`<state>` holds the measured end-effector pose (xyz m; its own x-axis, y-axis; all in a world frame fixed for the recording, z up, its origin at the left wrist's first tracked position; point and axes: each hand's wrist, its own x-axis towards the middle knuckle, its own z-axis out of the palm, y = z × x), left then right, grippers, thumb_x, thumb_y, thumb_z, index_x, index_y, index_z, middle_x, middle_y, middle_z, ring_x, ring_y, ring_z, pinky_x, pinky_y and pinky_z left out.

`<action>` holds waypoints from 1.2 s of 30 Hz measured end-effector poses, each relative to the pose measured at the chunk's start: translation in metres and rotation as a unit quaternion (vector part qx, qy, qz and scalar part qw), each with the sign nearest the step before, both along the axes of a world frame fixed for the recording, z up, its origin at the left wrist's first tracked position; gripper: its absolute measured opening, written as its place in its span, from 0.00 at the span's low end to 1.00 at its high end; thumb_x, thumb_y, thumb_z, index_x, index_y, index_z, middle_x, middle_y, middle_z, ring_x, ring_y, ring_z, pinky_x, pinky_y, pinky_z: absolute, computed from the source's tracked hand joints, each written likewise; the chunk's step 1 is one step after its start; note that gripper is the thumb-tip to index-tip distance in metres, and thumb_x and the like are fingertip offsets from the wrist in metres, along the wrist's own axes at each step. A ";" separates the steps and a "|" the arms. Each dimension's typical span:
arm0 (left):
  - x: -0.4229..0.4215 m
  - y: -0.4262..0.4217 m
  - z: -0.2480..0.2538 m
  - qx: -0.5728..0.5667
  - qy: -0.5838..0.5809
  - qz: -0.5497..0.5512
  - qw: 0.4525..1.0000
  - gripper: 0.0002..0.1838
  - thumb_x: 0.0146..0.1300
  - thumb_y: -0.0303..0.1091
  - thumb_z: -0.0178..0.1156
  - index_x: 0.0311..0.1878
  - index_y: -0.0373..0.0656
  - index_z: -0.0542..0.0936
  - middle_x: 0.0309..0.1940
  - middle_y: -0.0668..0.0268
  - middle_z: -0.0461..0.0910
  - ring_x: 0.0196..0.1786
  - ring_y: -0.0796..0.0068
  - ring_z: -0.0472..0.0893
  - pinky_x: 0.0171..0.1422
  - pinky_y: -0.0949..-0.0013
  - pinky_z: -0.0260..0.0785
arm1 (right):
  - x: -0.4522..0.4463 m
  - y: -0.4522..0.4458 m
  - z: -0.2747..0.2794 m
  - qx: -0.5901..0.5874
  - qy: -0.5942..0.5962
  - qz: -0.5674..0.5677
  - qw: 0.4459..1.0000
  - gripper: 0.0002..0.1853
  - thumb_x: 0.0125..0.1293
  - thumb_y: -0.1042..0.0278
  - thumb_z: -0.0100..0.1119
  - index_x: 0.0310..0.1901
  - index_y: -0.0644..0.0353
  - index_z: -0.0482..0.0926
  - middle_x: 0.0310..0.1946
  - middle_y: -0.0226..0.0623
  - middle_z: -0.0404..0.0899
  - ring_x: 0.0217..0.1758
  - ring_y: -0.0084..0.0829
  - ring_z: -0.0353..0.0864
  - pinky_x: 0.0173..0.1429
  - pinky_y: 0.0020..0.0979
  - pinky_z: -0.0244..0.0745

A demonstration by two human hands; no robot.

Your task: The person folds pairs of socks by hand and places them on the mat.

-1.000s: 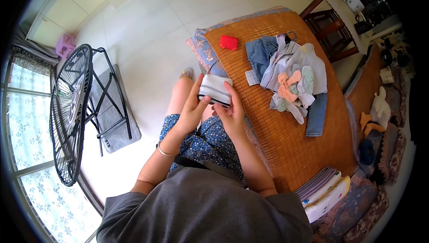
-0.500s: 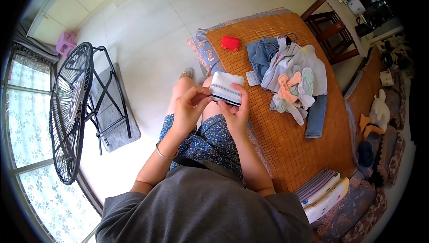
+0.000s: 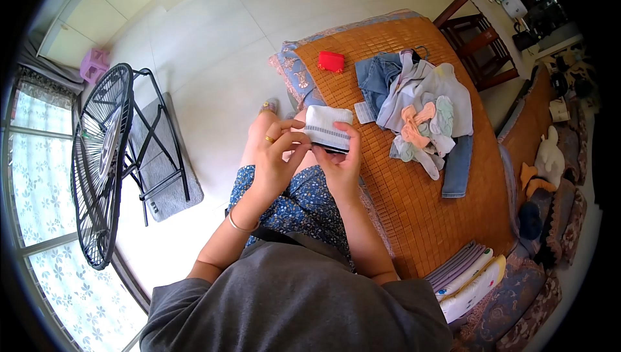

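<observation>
White cloth, folded into a small, soft, thick pad [image 3: 328, 122] with grey stripes across it and a black edge along the bottom, sits in front of the person's lap, just beside the near side of the bed. The right hand [image 3: 341, 161] is clamped on the pad: the fingers curl over its right side and the thumb comes up at the lower edge. The left hand [image 3: 278, 158] is at the pad's left side, its fingers bent and spread, the thumb and forefinger brought close together by the lower left corner; whether they pinch the fabric, I cannot tell. A gold-coloured ring [image 3: 270, 139] circles one finger of that hand, and a smooth, pale metal bangle [image 3: 242, 224] sits at the wrist.

Beneath the hands are blue shorts [image 3: 304, 197] with a tiny floral print. To the right, a woven mat [image 3: 414, 222] of small brown tiles covers the bed. On it lie a small, glossy red pouch [image 3: 331, 62] and a loose, crumpled heap of clothes [image 3: 424, 103]: blue denim, pale grey fabric, and peach and mint pieces bunched on top. Nearer the person, a stack of folded fabric [image 3: 469, 277] shows purple-grey layers beside white ones.
</observation>
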<state>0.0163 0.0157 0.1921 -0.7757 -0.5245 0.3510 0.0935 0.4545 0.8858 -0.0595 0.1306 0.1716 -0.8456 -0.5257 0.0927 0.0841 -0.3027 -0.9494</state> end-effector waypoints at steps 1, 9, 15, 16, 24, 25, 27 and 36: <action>0.000 0.000 0.001 0.000 0.000 0.000 1.000 0.08 0.54 0.18 0.65 0.37 0.37 0.80 0.48 0.58 0.75 0.43 0.68 0.80 0.44 0.71 0.77 | 0.000 0.000 0.001 0.012 0.004 -0.008 1.000 0.29 0.56 0.86 0.64 0.58 0.60 0.64 0.52 0.42 0.70 0.55 0.32 0.76 0.57 0.29 0.77; 0.014 -0.004 -0.010 -0.083 -0.011 -0.083 0.993 0.05 0.57 0.20 0.63 0.35 0.39 0.77 0.48 0.60 0.69 0.51 0.70 0.74 0.50 0.67 0.72 | 0.007 0.003 -0.005 0.057 0.042 -0.047 0.996 0.28 0.56 0.87 0.60 0.58 0.59 0.63 0.50 0.39 0.69 0.51 0.27 0.74 0.49 0.26 0.77; 0.004 -0.002 -0.027 0.388 0.021 -0.105 0.916 0.08 0.68 0.30 0.57 0.46 0.38 0.72 0.44 0.68 0.71 0.53 0.80 0.71 0.55 0.71 0.69 | 0.011 0.011 -0.022 0.114 0.264 -0.057 0.956 0.25 0.59 0.82 0.62 0.57 0.60 0.65 0.50 0.43 0.68 0.52 0.34 0.74 0.55 0.32 0.74; 0.002 0.000 -0.024 0.372 0.007 -0.114 0.921 0.13 0.68 0.29 0.57 0.52 0.36 0.70 0.43 0.69 0.73 0.51 0.80 0.72 0.56 0.73 0.68 | 0.010 0.010 -0.018 0.119 0.330 -0.076 0.933 0.23 0.58 0.81 0.62 0.55 0.59 0.68 0.49 0.45 0.68 0.50 0.41 0.73 0.52 0.37 0.72; 0.010 -0.011 -0.031 0.292 -0.048 -0.146 0.944 0.17 0.62 0.25 0.64 0.53 0.35 0.74 0.42 0.69 0.76 0.46 0.82 0.74 0.50 0.76 0.68 | -0.015 0.028 0.022 0.110 0.401 -0.069 0.907 0.16 0.63 0.73 0.54 0.53 0.62 0.71 0.52 0.51 0.71 0.54 0.47 0.72 0.57 0.39 0.67; 0.012 -0.012 -0.027 0.265 -0.069 -0.139 0.952 0.16 0.60 0.24 0.65 0.51 0.36 0.76 0.40 0.69 0.75 0.44 0.81 0.74 0.47 0.76 0.68 | -0.021 0.027 0.034 0.134 0.390 -0.042 0.910 0.15 0.63 0.73 0.54 0.52 0.64 0.72 0.50 0.49 0.73 0.53 0.46 0.73 0.57 0.38 0.68; 0.011 -0.012 -0.023 0.236 -0.089 -0.134 0.958 0.16 0.58 0.24 0.66 0.50 0.37 0.77 0.38 0.69 0.75 0.42 0.81 0.73 0.45 0.75 0.67 | -0.029 0.020 0.047 0.166 0.371 -0.020 0.913 0.12 0.63 0.72 0.56 0.48 0.64 0.76 0.46 0.44 0.75 0.50 0.43 0.74 0.54 0.37 0.68; 0.010 -0.012 0.001 0.040 -0.088 -0.068 0.993 0.14 0.52 0.20 0.67 0.43 0.37 0.79 0.33 0.64 0.72 0.33 0.72 0.73 0.39 0.71 0.67 | -0.025 0.013 0.049 0.243 0.354 0.003 0.903 0.07 0.58 0.71 0.66 0.35 0.63 0.77 0.33 0.36 0.76 0.39 0.37 0.75 0.44 0.35 0.70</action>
